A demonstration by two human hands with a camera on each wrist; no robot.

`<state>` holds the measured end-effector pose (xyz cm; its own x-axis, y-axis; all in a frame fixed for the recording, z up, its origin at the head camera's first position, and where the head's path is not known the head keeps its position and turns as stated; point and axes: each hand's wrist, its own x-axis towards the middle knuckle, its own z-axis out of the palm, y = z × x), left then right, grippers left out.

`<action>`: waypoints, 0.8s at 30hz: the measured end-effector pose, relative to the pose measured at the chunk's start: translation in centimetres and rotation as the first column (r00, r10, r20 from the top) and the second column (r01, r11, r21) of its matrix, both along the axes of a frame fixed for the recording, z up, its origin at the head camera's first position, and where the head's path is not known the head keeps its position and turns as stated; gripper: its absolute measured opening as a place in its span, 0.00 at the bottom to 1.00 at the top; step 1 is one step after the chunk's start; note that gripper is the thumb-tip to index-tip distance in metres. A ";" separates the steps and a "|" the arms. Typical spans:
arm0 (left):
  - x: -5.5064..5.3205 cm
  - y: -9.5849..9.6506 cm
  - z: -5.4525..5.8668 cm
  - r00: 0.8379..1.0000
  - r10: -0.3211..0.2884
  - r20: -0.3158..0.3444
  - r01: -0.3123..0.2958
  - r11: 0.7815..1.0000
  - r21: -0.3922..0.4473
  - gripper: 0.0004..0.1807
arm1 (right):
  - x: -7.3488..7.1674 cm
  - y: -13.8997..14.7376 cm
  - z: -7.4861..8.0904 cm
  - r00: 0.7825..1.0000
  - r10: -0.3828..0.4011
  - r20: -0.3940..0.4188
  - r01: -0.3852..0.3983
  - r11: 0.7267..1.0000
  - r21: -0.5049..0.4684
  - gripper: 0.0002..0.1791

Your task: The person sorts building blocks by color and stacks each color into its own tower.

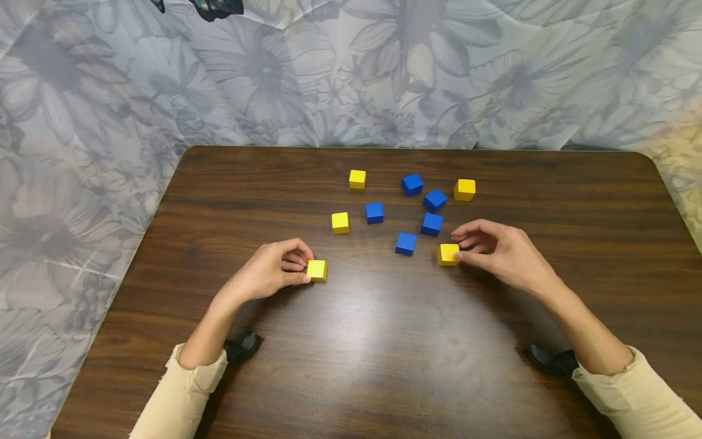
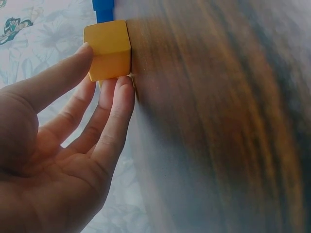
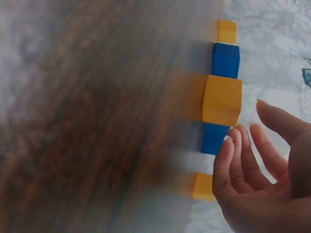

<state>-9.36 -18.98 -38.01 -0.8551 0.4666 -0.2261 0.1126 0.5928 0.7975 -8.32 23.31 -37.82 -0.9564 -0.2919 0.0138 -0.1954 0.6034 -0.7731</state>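
Note:
My left hand [image 1: 271, 268] pinches a yellow cube [image 1: 317, 271] at the left of the group, thumb on one side and fingertips at another. In the left wrist view, the thumb lies against this cube [image 2: 108, 51] and the fingertips reach its lower end. On the right, my right hand [image 1: 501, 253] is beside a second yellow cube [image 1: 448, 255], thumb and fingers spread apart. The right wrist view shows a gap between the thumb and that cube [image 3: 222, 100], with the other fingertips near its lower corner.
Several blue cubes [image 1: 406, 244] lie loosely grouped mid-table. Other yellow cubes stand around them: one at the back [image 1: 358, 179], one at the left [image 1: 340, 222] and one at the back right [image 1: 464, 189]. A flower-patterned cloth [image 1: 263, 73] hangs behind the dark wooden table [image 1: 247, 183].

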 end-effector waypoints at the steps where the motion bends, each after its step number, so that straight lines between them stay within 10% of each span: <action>1: 0.0 0.0 0.0 1.000 0.001 0.000 -0.001 1.000 -0.001 0.17 | 0.0 0.0 -0.1 1.000 0.005 0.003 -0.005 1.000 -0.002 0.15; 24: 0.2 0.0 0.1 1.000 0.012 -0.008 -0.012 0.999 -0.034 0.17 | 0.0 -0.1 -0.4 0.995 0.035 0.089 -0.039 0.998 0.044 0.15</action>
<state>-9.17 -18.95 -37.89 -0.8625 0.4483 -0.2349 0.1112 0.6207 0.7761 -8.36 23.22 -38.24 -0.9419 -0.3251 -0.0840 -0.1506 0.6325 -0.7598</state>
